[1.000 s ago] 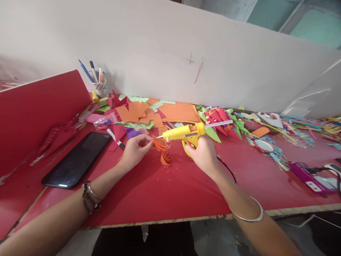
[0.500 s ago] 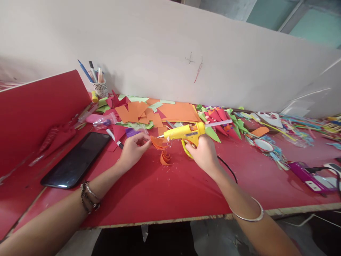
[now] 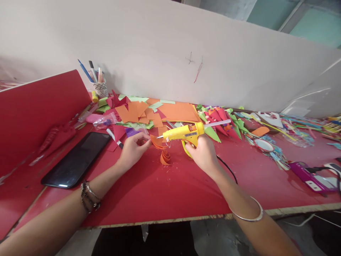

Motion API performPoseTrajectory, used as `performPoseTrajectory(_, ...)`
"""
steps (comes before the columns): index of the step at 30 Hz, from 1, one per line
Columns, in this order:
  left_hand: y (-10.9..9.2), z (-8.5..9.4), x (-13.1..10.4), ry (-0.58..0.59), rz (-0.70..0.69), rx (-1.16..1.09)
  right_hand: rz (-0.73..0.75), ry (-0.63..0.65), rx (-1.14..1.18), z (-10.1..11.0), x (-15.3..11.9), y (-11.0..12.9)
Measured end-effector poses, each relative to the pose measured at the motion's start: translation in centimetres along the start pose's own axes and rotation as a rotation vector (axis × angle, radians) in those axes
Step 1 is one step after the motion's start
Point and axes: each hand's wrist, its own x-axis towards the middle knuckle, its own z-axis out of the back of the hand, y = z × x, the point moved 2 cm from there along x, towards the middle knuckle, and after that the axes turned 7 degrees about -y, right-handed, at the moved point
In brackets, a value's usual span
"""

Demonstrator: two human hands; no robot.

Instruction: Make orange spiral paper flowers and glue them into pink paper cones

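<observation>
Between thumb and fingers, my left hand (image 3: pixel 135 148) pinches the left end of a curved orange paper piece (image 3: pixel 158 143) above the red table. My right hand (image 3: pixel 203 151) is wrapped round the handle of a yellow glue gun (image 3: pixel 183 132), whose metal tip points left and lies at the orange piece. A clear glue stick (image 3: pixel 217 123) sticks out of its back. Just below the held piece, a curled orange paper spiral (image 3: pixel 165 157) rests on the table. Yellow-handled scissors (image 3: pixel 186 149) lie partly hidden behind the gun and my right hand.
A black phone (image 3: pixel 76 160) lies at the left, near a pen cup (image 3: pixel 100 88). Orange paper sheets (image 3: pixel 178 112) and scraps line the back. Coloured paper cones (image 3: pixel 221 119) are right of them. A purple power strip (image 3: pixel 309 179) sits far right.
The glue gun has shifted very slightly to the left with my right hand, its tip still at the orange piece. My left hand has hardly moved.
</observation>
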Motion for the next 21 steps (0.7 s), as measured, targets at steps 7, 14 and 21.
performPoseTrajectory(7,-0.18,0.05,0.09,-0.010,-0.004,-0.043,0.009,-0.020,-0.013,0.01,0.07,-0.13)
performPoseTrajectory(14,0.25,0.06,0.19,-0.005,-0.001,-0.051,0.012,-0.011,-0.050,-0.13,0.12,-0.38)
performPoseTrajectory(21,0.29,0.12,0.27,-0.011,0.003,-0.049,0.014,0.010,-0.063,-0.22,0.20,-0.74)
